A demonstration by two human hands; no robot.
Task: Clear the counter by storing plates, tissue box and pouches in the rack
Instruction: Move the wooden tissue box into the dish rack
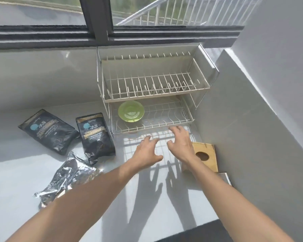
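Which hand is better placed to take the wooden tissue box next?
Right. The right hand hovers open directly beside the wooden tissue box; the left hand is farther away, toward the pouches.

Open counter [164, 198] before rack [152, 109].

We are seeing the rack [152, 91] standing at twelve o'clock on the counter [16, 172], against the window. A plate [131, 111] is lying in its lower tier, at the left end. Three pouches are lying at nine o'clock of the rack: one [48, 131] farthest left, one [94, 137] just beside the rack, one [66, 180] nearest us. The tissue box [204, 156] is sitting at three o'clock.
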